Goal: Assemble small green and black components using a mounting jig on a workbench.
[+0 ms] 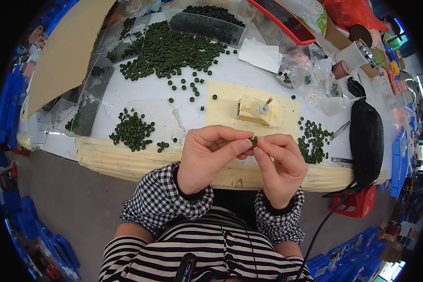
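Note:
Between the fingertips of both hands sits a small dark green round part. My left hand pinches it from one side, and my right hand grips it from the other; most of the part is covered by fingers. Just beyond them stands a tape-wrapped block with a small upright peg, on a yellow sheet. Green pieces lie in a pile left of my left hand. More green round parts are scattered to the right of my right hand.
A large heap of green round parts spreads across the far table beside clear plastic bins. Cardboard leans at the left. White paper, tweezers and a black bag-like bundle lie rightward. A red stool stands below.

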Available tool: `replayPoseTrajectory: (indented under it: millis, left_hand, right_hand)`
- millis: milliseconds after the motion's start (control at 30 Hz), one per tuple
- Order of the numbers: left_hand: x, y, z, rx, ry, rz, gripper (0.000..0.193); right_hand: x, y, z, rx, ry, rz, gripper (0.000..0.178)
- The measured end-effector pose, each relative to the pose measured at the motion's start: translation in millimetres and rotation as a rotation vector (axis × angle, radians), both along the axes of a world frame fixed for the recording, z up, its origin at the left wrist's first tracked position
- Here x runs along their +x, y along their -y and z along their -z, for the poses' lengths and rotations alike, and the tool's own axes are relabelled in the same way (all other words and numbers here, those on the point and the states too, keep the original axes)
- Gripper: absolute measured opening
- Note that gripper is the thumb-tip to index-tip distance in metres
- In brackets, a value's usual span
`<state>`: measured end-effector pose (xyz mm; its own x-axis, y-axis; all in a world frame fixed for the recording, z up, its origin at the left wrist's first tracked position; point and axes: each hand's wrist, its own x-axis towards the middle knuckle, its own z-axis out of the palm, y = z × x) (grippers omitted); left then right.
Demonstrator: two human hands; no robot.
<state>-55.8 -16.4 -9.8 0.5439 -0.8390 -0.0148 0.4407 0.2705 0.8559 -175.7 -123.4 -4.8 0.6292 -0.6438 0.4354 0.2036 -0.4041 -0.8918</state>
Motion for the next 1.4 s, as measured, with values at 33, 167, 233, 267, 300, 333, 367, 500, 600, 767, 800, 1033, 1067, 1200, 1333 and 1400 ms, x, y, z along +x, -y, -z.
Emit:
replayPoseTrajectory:
  millis: [33,167,233,267,300,333,367,500,600,767,800,1033,1067,1200,1333,1400]
  left_hand:
    - [-0.2,0.1,0.1,-0.001,0.002,-0.001,0.016]
    - [-0.1,-0.8,2.0,0.003,0.009,-0.007,0.016]
    - [0.1,0.0,1.8,0.005,0.008,-0.005,0.016]
    - [0.3,0.1,1.5,0.007,0.005,-0.006,0.016]
    - [0.2,0.2,1.3,0.009,0.003,-0.007,0.016]
    - [0.0,0.1,1.5,0.006,-0.002,-0.008,0.016]
    - [-0.1,0.1,1.7,0.003,-0.006,-0.009,0.016]
    - [-0.7,-0.3,2.2,0.018,0.012,-0.011,0.016]
    - [-3.2,1.4,2.2,-0.005,0.045,-0.025,0.015]
    - [-4.9,1.0,0.3,0.004,0.051,-0.051,0.016]
    - [-4.9,0.9,0.1,0.002,0.048,-0.052,0.016]
    - [-3.9,1.2,2.7,0.003,0.04,-0.021,0.016]
    - [-4.0,1.2,2.5,0.006,0.044,-0.02,0.016]
    - [-4.0,0.8,1.8,0.028,0.059,-0.02,0.016]
    - [-2.6,0.4,0.4,0.037,0.062,-0.009,0.017]
    - [-0.8,0.5,-1.2,0.044,0.05,0.013,0.018]
  right_hand:
    - [-0.5,0.4,-0.1,0.035,-0.002,-0.014,0.024]
    - [-1.3,0.6,0.6,0.11,-0.021,-0.03,0.024]
    - [-1.7,1.1,-0.2,0.04,-0.036,-0.011,0.024]
    - [-1.2,0.8,-1.2,-0.006,-0.043,0.001,0.024]
    - [-0.6,0.3,-2.9,-0.051,-0.051,0.012,0.024]
    - [-0.3,0.0,-3.8,-0.096,-0.059,0.024,0.024]
    - [-0.5,-0.1,-3.0,-0.047,-0.051,0.01,0.023]
    - [-3.0,2.1,0.6,0.135,-0.027,-0.055,0.022]
    - [-4.9,4.9,1.5,0.223,-0.015,-0.094,0.021]
    - [-5.2,4.2,0.7,0.248,-0.017,-0.112,0.02]
    - [-5.1,3.5,0.1,0.271,-0.011,-0.118,0.019]
    - [-5.7,6.2,2.0,0.354,0.033,-0.168,0.019]
    - [-6.3,6.3,2.0,0.324,0.016,-0.154,0.019]
    - [-7.0,5.5,2.8,0.236,-0.018,-0.116,0.02]
    - [-6.0,7.2,-2.0,-0.07,-0.074,-0.045,0.024]
    - [-5.5,6.9,-4.1,-0.114,-0.061,-0.036,0.024]
